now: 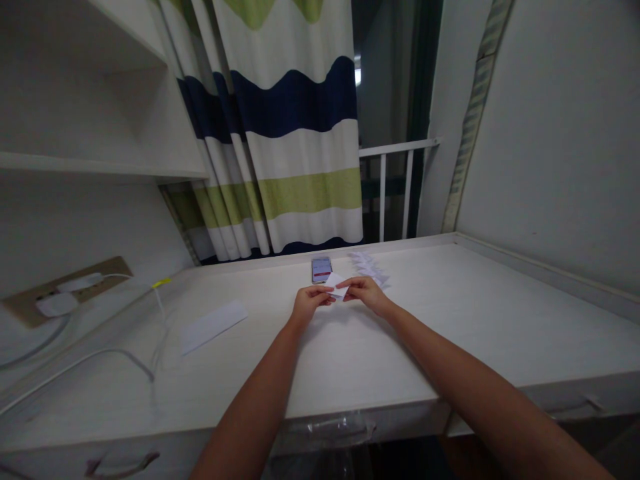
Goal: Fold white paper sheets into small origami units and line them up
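A small folded piece of white paper [338,284] is held above the desk between both hands. My left hand [309,301] pinches its left edge, and my right hand [367,293] pinches the right edge. Just behind the paper lies a phone [321,269] with its screen lit. Several folded white paper pieces [369,267] lie in an overlapping row behind my right hand. To the left, a flat white paper strip [214,327] rests on the desk.
The white desk [480,313] runs to the wall on the right. White cables [125,353] trail over its left side from plugs in a power strip [75,290]. A striped curtain [305,147] hangs behind the desk; a shelf [100,165] juts out at upper left.
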Available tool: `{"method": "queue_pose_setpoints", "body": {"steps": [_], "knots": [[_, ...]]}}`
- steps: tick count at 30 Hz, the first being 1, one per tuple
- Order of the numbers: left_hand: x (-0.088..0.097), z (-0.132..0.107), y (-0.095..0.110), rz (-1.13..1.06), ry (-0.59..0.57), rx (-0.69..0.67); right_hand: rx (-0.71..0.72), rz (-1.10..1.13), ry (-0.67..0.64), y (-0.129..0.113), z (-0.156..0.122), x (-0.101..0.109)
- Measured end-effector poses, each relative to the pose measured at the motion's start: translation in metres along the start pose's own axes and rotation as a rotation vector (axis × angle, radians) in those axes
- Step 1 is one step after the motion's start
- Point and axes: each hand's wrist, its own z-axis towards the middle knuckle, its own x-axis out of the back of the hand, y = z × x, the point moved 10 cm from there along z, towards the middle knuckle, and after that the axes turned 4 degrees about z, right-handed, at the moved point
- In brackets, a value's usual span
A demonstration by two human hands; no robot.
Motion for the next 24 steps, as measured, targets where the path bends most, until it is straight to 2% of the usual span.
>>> {"method": "queue_pose_setpoints", "body": {"steps": [5, 11, 15, 24], "knots": [[-0.0027, -0.0007, -0.0008, -0.046, -0.057, 0.005, -0.002, -0.002, 0.0, 0.0002, -0.0007, 0.0014], [-0.0011, -0.0008, -0.0012, -0.017, -0.034, 0.012, -0.025, 0.049, -0.044, -0.0002, -0.0027, -0.0027], [-0.0025, -0.0025, 0.0032, 0.016, -0.034, -0.01, -0.037, 0.026, -0.016, 0.0014, -0.0024, 0.0002], [0.0006, -0.0005, 0.0006, 0.082, -0.01, -0.001, 0.016, -0.019, -0.031, 0.0012, -0.0009, -0.0026]]}}
